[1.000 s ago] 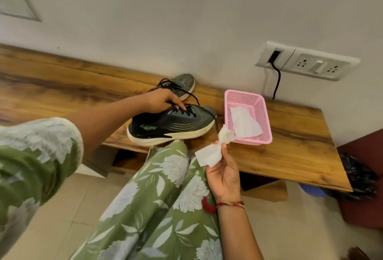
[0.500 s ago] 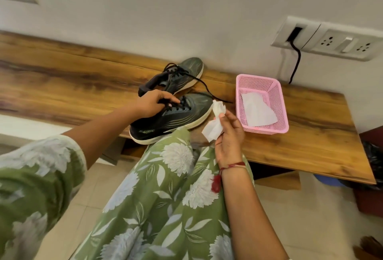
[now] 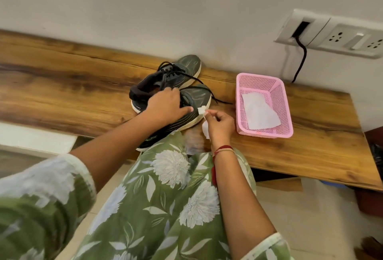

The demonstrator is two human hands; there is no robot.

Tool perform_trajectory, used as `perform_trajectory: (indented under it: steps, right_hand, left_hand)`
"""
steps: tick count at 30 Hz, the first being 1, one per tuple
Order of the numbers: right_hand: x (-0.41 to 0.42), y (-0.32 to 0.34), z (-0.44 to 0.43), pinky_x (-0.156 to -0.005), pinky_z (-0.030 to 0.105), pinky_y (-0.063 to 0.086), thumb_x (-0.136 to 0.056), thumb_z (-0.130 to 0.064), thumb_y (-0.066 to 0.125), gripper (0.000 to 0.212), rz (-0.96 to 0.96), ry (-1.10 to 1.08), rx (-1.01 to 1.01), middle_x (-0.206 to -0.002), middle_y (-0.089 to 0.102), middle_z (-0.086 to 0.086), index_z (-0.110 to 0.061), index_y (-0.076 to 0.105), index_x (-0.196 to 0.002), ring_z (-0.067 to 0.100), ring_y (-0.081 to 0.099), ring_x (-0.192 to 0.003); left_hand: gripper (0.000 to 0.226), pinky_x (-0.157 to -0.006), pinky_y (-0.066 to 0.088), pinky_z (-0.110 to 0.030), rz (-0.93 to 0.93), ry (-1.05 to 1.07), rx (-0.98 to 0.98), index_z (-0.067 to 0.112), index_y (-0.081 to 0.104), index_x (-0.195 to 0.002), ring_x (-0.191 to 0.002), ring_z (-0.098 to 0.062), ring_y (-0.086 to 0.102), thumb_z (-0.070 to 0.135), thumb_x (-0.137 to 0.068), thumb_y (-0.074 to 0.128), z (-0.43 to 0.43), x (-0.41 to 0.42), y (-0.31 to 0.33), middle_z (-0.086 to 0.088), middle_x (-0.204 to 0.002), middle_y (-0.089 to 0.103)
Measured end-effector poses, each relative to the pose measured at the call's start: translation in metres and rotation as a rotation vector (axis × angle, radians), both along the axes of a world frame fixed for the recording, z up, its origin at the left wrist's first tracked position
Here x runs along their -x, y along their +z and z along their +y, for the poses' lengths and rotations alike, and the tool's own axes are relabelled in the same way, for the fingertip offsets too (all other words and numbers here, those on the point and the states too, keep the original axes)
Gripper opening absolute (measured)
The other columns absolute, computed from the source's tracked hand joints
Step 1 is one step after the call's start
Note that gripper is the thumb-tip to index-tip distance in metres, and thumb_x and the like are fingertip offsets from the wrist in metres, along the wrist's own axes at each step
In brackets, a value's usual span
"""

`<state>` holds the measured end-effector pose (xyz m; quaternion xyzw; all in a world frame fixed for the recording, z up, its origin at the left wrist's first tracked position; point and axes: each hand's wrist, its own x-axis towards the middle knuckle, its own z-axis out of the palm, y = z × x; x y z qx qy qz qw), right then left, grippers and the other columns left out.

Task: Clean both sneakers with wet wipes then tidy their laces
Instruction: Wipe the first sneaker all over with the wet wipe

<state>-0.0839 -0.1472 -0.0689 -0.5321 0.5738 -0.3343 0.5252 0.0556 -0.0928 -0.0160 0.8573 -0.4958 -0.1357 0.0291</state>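
Near sneaker [image 3: 194, 99] lies on the wooden bench [image 3: 62, 94], its heel end past the front edge above a green floral-print knee [image 3: 172, 166], with the far sneaker [image 3: 187, 67] touching it at 12 o'clock. The person's left hand [image 3: 165, 106] holds the near sneaker from above, fingers curved over its upper and thumb stretched toward 3 o'clock. Just beyond that thumb tip, the right hand [image 3: 219, 123] pinches a wet wipe [image 3: 201, 110] between thumb and forefinger. The wipe's bunched end sits right at the shoe's white sole edge near the toe, though contact cannot be made out, and the rest hangs down at the hand's 8 o'clock. A loose black lace [image 3: 219, 100] trails toward a pink basket [image 3: 284, 102] at the sneaker's 3 o'clock, where a second wipe [image 3: 259, 112] lies.
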Motion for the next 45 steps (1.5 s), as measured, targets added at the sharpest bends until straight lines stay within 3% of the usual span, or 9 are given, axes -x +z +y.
perform_trajectory:
  steps: [3, 10, 19, 24, 28, 32, 37, 41, 45]
  right_hand:
    - [-0.002, 0.003, -0.005, -0.071, 0.010, 0.040, -0.079, -0.004, 0.068, 0.021, 0.117, 0.096, 0.130, -0.095, 0.067, -0.003, -0.012, 0.071, -0.098, 0.010, 0.060, -0.085]
    - [-0.013, 0.005, -0.020, -0.091, 0.023, 0.043, -0.083, -0.008, 0.065, 0.022, 0.315, 0.237, 0.267, -0.110, 0.067, 0.007, -0.012, 0.071, -0.104, 0.020, 0.060, -0.101]
    - [-0.013, 0.004, -0.004, -0.071, 0.013, 0.033, -0.083, -0.013, 0.067, 0.013, 0.488, 0.624, 0.306, -0.095, 0.064, 0.005, -0.011, 0.075, -0.093, 0.015, 0.055, -0.083]
    - [-0.013, 0.007, -0.013, -0.078, 0.022, 0.042, -0.082, -0.011, 0.068, 0.011, 0.482, 0.375, 0.313, -0.096, 0.069, 0.008, -0.012, 0.075, -0.090, 0.019, 0.061, -0.086]
    - [-0.017, 0.002, 0.000, -0.079, 0.025, 0.044, -0.083, -0.013, 0.069, 0.011, 0.495, 0.623, 0.296, -0.095, 0.064, 0.006, -0.011, 0.075, -0.091, 0.019, 0.058, -0.088]
    - [-0.013, 0.002, -0.016, -0.080, 0.028, 0.047, -0.082, -0.015, 0.067, 0.010, 0.473, 0.317, 0.310, -0.095, 0.069, 0.006, -0.015, 0.075, -0.089, 0.021, 0.062, -0.089]
    - [-0.018, 0.000, -0.001, -0.077, 0.025, 0.042, -0.084, -0.017, 0.067, 0.011, 0.528, 0.584, 0.308, -0.093, 0.060, 0.002, -0.012, 0.074, -0.091, 0.017, 0.056, -0.086]
    - [-0.017, 0.002, -0.018, -0.078, 0.023, 0.042, -0.083, -0.017, 0.068, 0.012, 0.486, 0.304, 0.303, -0.097, 0.066, 0.005, -0.013, 0.074, -0.092, 0.019, 0.060, -0.091]
    - [-0.023, 0.001, 0.006, -0.072, 0.020, 0.034, -0.085, -0.016, 0.066, 0.012, 0.528, 0.623, 0.302, -0.091, 0.056, 0.002, -0.011, 0.074, -0.093, 0.017, 0.053, -0.085]
  left_hand:
    - [0.071, -0.085, 0.045, -0.041, -0.107, -0.026, -0.089, 0.010, 0.047, -0.125, -0.112, -0.032, 0.054, 0.064, -0.081, 0.057, -0.011, -0.003, -0.015, -0.012, -0.121, 0.057]
    - [0.063, -0.063, 0.038, -0.029, -0.103, -0.107, 0.007, 0.020, 0.063, -0.112, -0.091, -0.025, 0.062, 0.070, -0.074, 0.061, -0.011, -0.028, -0.019, -0.001, -0.085, 0.061]
    - [0.053, -0.063, 0.034, -0.031, -0.267, -0.192, 0.116, 0.019, 0.060, -0.122, -0.099, -0.029, 0.059, 0.059, -0.093, 0.040, -0.003, -0.030, -0.035, -0.013, -0.099, 0.065]
    - [0.053, -0.061, 0.038, -0.032, -0.290, -0.190, 0.135, 0.022, 0.058, -0.126, -0.097, -0.028, 0.061, 0.059, -0.094, 0.037, -0.003, -0.029, -0.037, -0.012, -0.098, 0.066]
    - [0.055, -0.061, 0.037, -0.031, -0.325, -0.197, 0.144, 0.022, 0.055, -0.130, -0.096, -0.027, 0.061, 0.059, -0.094, 0.036, -0.001, -0.028, -0.039, -0.012, -0.098, 0.066]
    - [0.055, -0.058, 0.035, -0.030, -0.349, -0.201, 0.138, 0.022, 0.055, -0.130, -0.096, -0.024, 0.061, 0.059, -0.094, 0.035, -0.001, -0.025, -0.038, -0.009, -0.096, 0.067]
    - [0.056, -0.059, 0.035, -0.030, -0.377, -0.202, 0.133, 0.022, 0.053, -0.132, -0.096, -0.024, 0.061, 0.060, -0.094, 0.035, 0.001, -0.026, -0.040, -0.009, -0.096, 0.067]
    - [0.057, -0.059, 0.035, -0.030, -0.365, -0.195, 0.130, 0.022, 0.052, -0.133, -0.096, -0.023, 0.060, 0.060, -0.094, 0.035, 0.000, -0.025, -0.041, -0.008, -0.095, 0.067]
    - [0.057, -0.060, 0.035, -0.030, -0.379, -0.204, 0.138, 0.022, 0.051, -0.134, -0.096, -0.023, 0.061, 0.059, -0.095, 0.035, 0.001, -0.025, -0.041, -0.009, -0.096, 0.067]
